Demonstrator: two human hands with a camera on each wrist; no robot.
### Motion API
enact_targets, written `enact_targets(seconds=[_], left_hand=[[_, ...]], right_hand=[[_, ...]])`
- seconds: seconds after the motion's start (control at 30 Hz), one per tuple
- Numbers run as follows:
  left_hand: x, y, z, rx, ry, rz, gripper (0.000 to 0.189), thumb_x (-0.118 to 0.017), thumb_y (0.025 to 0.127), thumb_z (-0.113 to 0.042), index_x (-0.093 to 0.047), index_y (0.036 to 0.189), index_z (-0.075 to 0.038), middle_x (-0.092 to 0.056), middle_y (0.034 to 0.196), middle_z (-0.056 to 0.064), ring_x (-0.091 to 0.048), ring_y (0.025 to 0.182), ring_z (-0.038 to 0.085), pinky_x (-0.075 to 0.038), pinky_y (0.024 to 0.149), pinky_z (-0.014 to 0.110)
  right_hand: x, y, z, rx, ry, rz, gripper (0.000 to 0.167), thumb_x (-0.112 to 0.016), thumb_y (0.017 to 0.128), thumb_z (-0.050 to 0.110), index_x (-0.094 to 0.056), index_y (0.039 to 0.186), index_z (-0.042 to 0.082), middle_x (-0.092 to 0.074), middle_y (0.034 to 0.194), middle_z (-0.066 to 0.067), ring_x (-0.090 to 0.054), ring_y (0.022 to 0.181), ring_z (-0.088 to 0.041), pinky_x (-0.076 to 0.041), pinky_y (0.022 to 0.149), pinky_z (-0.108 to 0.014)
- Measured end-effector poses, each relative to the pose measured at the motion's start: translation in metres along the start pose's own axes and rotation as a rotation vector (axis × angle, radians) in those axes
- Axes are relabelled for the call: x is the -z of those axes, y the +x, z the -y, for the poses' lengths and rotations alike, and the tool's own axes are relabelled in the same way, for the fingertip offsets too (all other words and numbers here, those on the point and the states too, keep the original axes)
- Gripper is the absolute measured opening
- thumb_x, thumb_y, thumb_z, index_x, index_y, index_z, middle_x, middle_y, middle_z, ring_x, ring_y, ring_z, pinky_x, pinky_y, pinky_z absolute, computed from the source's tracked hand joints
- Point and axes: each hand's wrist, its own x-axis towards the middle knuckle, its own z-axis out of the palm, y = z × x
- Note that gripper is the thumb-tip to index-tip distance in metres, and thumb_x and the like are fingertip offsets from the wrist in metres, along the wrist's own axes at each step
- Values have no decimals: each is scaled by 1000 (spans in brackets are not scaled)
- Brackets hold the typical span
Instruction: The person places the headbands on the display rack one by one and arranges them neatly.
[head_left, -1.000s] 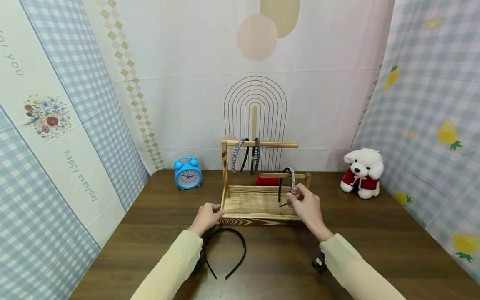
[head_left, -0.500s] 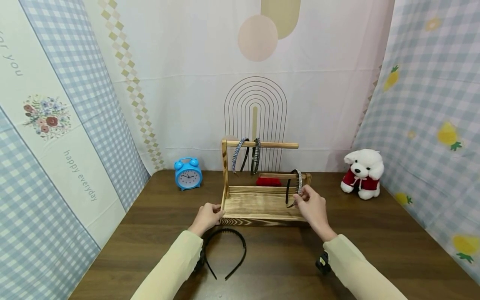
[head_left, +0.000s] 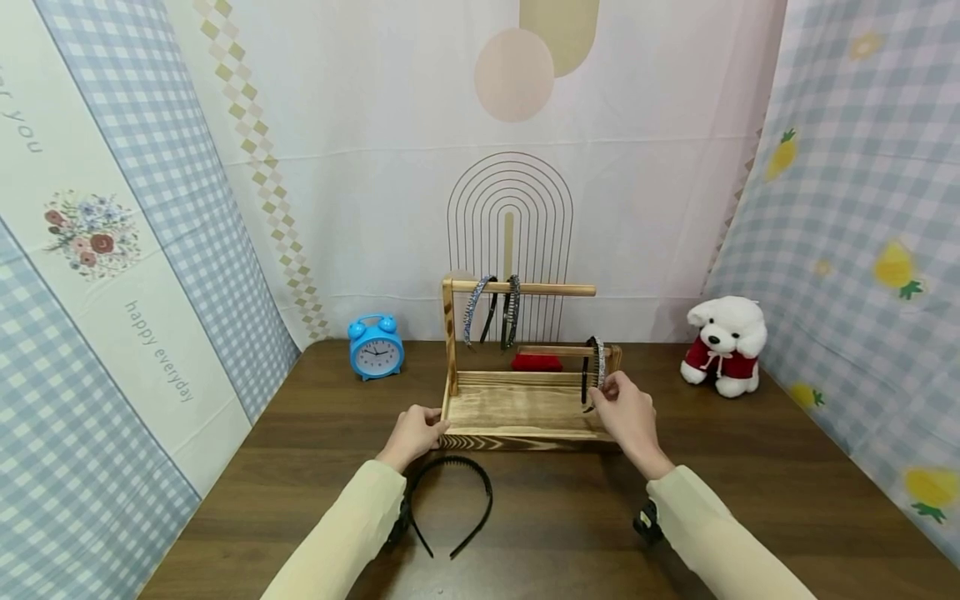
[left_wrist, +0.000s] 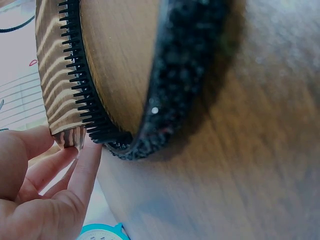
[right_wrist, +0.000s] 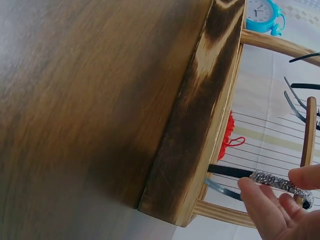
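My left hand (head_left: 411,433) grips the front left corner of a wooden headband stand (head_left: 517,444); the left wrist view shows thumb and fingers about that corner. My right hand (head_left: 628,417) pinches a silver glittery headband (right_wrist: 272,181) by its side. This headband hangs over the stand's lower bar (head_left: 555,351), close to the right post. On the upper bar (head_left: 558,290) hang a blue glittery headband (head_left: 471,312) and a dark glittery one (head_left: 514,310). A black toothed headband (left_wrist: 185,65) lies on the table before the stand, beside my left wrist.
A blue alarm clock (head_left: 377,350) stands left of the stand. At the right sits a white plush dog (head_left: 726,346) in a red jacket. Something red (head_left: 537,363) lies behind the stand. Patterned cloth hangs at the back and both sides of the wooden table (head_left: 570,533).
My right hand has moved the silver headband to the right along the lower bar, near the end post. The left hand stays at the stand's corner.
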Motion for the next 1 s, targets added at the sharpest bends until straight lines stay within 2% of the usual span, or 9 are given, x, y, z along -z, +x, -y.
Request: enact_targets(seconds=[0.17, 0.47, 0.67, 0.8, 1.0], left_hand=[[-1, 0, 1, 6, 6, -2, 37, -60, 98, -15, -61, 129, 6, -66, 122, 22, -70, 66, 18, -55, 56, 27], [-1, 1, 1, -4, 11, -6, 37, -60, 98, -15, -61, 129, 6, -65, 124, 23, -69, 65, 17, -55, 56, 27], [-2, 1, 2, -4, 14, -4, 37, -60, 98, -15, -61, 129, 6, -64, 126, 22, -69, 66, 17, -55, 56, 27], [-2, 1, 2, -7, 9, -2, 37, -60, 98, -15, -61, 128, 6, -65, 124, 22, -69, 66, 16, -56, 57, 27], [-1, 1, 2, -7, 13, -4, 38, -60, 98, -16, -60, 130, 5, -73, 100, 16, -68, 64, 17, -55, 56, 27]], right_hand=[[3, -3, 2, -47, 7, 46, 40, -63, 92, 34, -55, 116, 3, -68, 112, -17, -67, 100, -33, -46, 88, -53], [6, -10, 3, -127, -14, 148, 68, -64, 90, 40, -41, 135, -6, -55, 130, -29, -58, 112, -43, -46, 92, -58], [9, -18, 4, -164, -24, 172, 70, -65, 89, 42, -42, 131, -9, -56, 123, -29, -56, 110, -43, -45, 91, -56], [11, -23, 6, -175, -29, 191, 72, -65, 90, 43, -41, 131, -11, -52, 125, -31, -54, 112, -44, -45, 91, -57], [11, -31, 9, -160, -25, 224, 67, -66, 90, 44, -49, 124, -10, -59, 121, -30, -60, 107, -41, -50, 84, -53]])
